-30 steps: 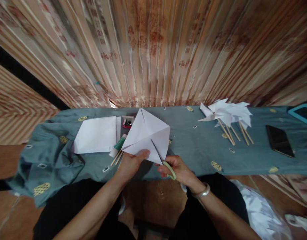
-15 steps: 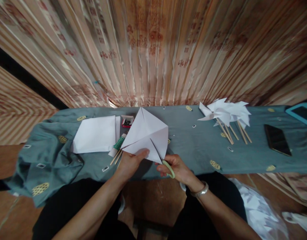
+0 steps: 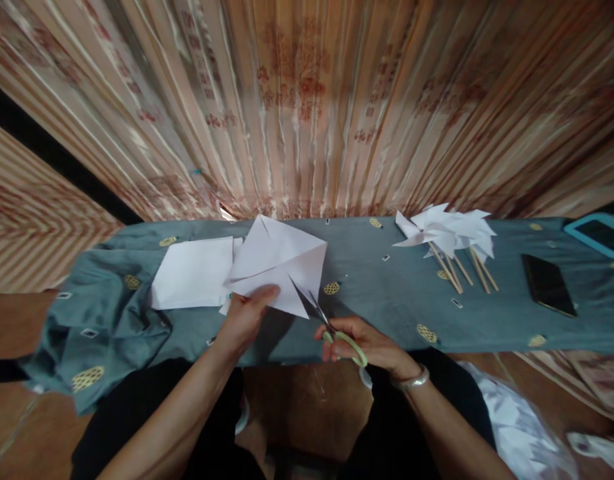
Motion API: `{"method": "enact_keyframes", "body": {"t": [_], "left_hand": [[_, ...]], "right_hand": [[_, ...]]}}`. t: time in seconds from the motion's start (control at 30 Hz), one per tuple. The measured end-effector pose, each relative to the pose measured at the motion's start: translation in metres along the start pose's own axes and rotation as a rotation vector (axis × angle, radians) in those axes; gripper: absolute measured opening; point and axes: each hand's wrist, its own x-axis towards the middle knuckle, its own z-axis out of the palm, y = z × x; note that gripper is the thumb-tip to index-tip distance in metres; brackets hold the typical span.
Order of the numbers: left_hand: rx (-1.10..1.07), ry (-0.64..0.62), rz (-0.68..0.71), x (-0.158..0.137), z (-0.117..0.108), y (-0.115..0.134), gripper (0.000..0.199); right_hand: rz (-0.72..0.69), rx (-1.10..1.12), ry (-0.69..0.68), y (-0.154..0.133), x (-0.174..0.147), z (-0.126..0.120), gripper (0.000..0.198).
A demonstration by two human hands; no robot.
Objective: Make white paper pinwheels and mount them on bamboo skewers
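Note:
My left hand grips a square sheet of white paper by its near edge, thumb on top. Slits run inward from some of the sheet's corners. Scissors with pale green handles are in my right hand, their blades parted at the sheet's near right side. Left of the held sheet lies a stack of white paper, which the sheet partly overlaps. My left hand and the sheet hide most of what lies between them and the stack.
White paper pinwheels on wooden sticks lie at the right of the cloth-covered table. Beyond them are a black phone and a blue-framed tablet. A clear bag of white paper pieces sits on the floor at right. A curtain hangs behind.
The scissors have drawn back from the cut toward the lower right, and their blades have opened. My left hand has shifted the sheet left, covering the small red box and the green tube.

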Motion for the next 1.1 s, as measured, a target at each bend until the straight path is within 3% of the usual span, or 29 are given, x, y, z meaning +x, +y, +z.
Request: {"method": "enact_keyframes", "body": {"t": [0.1,0.2,0.33,0.47,0.57,0.7,0.8,0.97,1.1], "left_hand": [[-0.081,0.023,0.014,0.003,-0.004,0.007,0.034],[-0.086,0.029,0.022,0.003,-0.005,0.008,0.036],[-0.015,-0.027,-0.020,0.001,-0.007,0.000,0.028],[0.060,-0.153,-0.079,-0.005,-0.006,-0.009,0.034],[0.122,-0.223,-0.127,-0.014,-0.002,-0.015,0.034],[0.187,-0.286,-0.234,-0.023,0.004,-0.017,0.038],[0.076,-0.354,-0.311,-0.024,0.008,-0.015,0.046],[-0.349,-0.515,-0.360,-0.022,0.012,-0.012,0.059],[-0.308,-0.545,-0.248,-0.028,0.016,-0.018,0.064]], "right_hand": [[0.024,0.000,0.003,0.002,-0.010,-0.012,0.059],[-0.028,0.019,0.099,0.001,-0.020,-0.023,0.057],[-0.150,0.087,0.399,0.002,-0.022,-0.033,0.057],[-0.232,0.169,0.654,0.006,-0.013,-0.040,0.053],[-0.240,0.173,0.646,0.005,-0.008,-0.043,0.053],[-0.124,0.170,0.408,0.000,-0.007,-0.043,0.050],[-0.069,0.205,0.339,-0.002,-0.006,-0.040,0.048],[-0.191,0.403,0.566,-0.001,0.006,-0.032,0.043],[-0.303,0.497,0.758,0.001,0.021,-0.023,0.039]]}}
